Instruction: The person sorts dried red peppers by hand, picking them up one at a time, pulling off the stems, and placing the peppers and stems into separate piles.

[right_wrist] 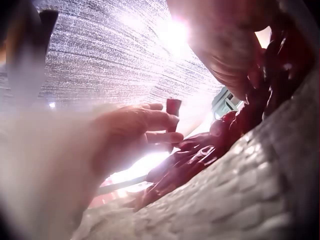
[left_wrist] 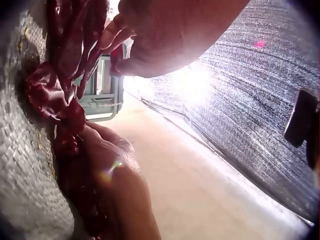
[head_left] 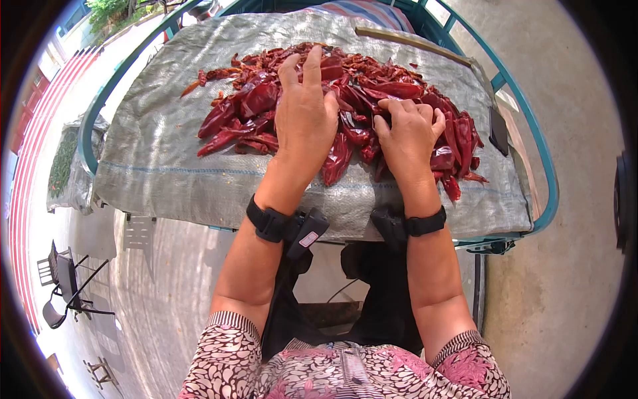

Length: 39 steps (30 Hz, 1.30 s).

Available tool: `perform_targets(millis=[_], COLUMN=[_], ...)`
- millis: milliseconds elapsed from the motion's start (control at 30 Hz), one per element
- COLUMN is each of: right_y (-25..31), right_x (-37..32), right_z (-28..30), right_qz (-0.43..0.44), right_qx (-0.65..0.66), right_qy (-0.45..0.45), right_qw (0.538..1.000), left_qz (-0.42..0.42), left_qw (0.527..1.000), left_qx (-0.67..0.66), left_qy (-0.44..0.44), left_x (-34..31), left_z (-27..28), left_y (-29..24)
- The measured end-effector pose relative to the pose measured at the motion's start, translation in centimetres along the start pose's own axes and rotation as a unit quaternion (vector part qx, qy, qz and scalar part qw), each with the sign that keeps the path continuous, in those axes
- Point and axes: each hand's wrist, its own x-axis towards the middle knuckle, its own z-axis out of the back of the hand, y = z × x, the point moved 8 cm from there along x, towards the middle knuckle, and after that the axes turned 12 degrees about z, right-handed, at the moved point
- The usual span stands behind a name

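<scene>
A wide heap of dried red chilies (head_left: 256,100) lies before me on a woven sheet (head_left: 159,143). My left hand (head_left: 306,116) is over the heap's middle, index and middle fingers stretched forward. Its thumb and fingertips pinch a short dark-red chili piece (right_wrist: 173,107), seen best in the right wrist view. My right hand (head_left: 409,130) reaches into the heap's right part with bent fingers. In the left wrist view, the right hand's fingertips (left_wrist: 90,132) are right at a crumpled chili (left_wrist: 50,95); I cannot tell whether they pinch it.
Teal metal rails (head_left: 531,139) run around the sheet. A wooden strip (head_left: 412,45) lies along its far edge, and a dark phone-like slab (head_left: 498,131) sits at the right. Smaller, broken chilies (head_left: 372,65) fill the heap's far side. Left on the ground stands a folding chair (head_left: 66,279).
</scene>
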Motion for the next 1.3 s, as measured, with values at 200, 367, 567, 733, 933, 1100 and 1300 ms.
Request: perform_targets(millis=[200, 367, 567, 733, 933, 1100, 1300], right_y=[-0.5, -1.3, 1.0, 0.7, 1.5, 2.5, 2.0], right_x=[0.4, 0.8, 0.3, 0.4, 1.2, 1.5, 1.2], right_z=[-1.0, 0.9, -0.4, 0.5, -1.6, -3.2, -5.1], right_qz=[-0.003, -0.079, -0.095, -0.122, 0.012, 0.074, 0.067], right_qx=[-0.030, 0.146, 0.536, 0.536, 0.136, 0.053, 0.018], right_qy=[0.008, -0.119, -0.092, -0.126, -0.042, 0.018, 0.046], right_qw=[1.000, 0.979, 0.834, 0.826, 0.990, 0.996, 0.997], left_qz=[0.002, -0.012, -0.070, -0.103, -0.071, -0.083, -0.075], left_qw=[0.997, 0.994, 0.991, 0.995, 0.993, 0.970, 0.985], left_qx=[-0.019, -0.047, -0.047, 0.007, 0.084, 0.202, 0.133], left_qy=[0.071, 0.096, 0.101, 0.000, -0.041, 0.109, 0.083], left_x=[-0.5, -0.5, -1.2, -0.6, 0.5, 0.0, 0.4], left_z=[-1.1, -0.8, -1.1, 0.2, 0.6, -2.7, -1.2], left_y=[0.3, -0.6, -2.1, -1.8, 0.2, 2.9, 1.7])
